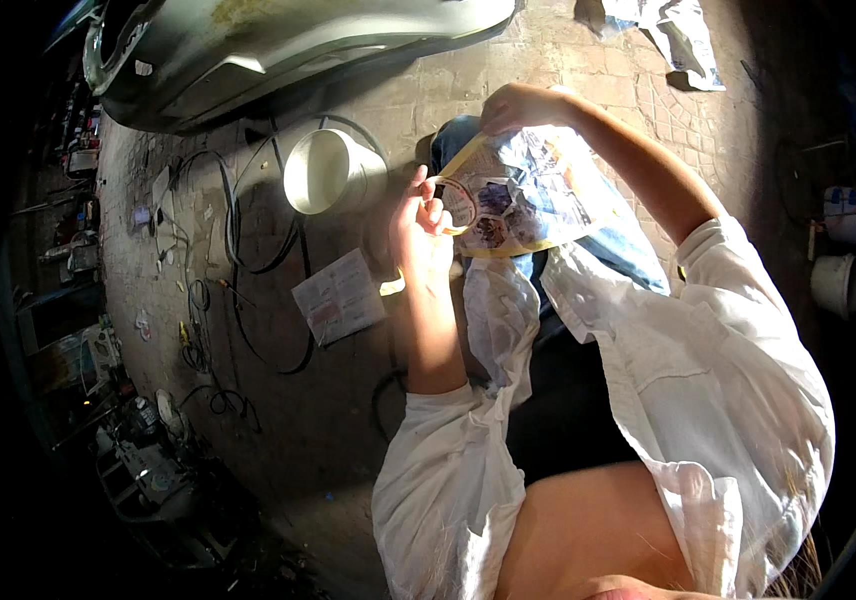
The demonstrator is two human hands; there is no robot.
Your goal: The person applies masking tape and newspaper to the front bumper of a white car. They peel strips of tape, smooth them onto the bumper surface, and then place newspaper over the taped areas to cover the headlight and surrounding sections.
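Observation:
A roll of yellowish masking tape point(462, 204) is gripped in my left hand point(425, 217), its ring standing out past the fingers. From the roll a strip of tape point(464, 154) runs up to my right hand point(514, 109), which pinches it at the upper corner of a printed paper sheet point(529, 191). The sheet lies over my jeans-clad knees and has yellow tape along its lower edge. Sunlight washes out part of its right side. Just left of my left hand stands a white plastic bucket point(334, 172).
A car bumper point(285, 52) lies at the upper left. Black hoses or cables point(233, 217) loop over the paved floor, near a printed paper point(338, 297). Crumpled plastic point(679, 41) lies at the upper right. Tools and parts line the dark left side; another bucket point(835, 286) stands far right.

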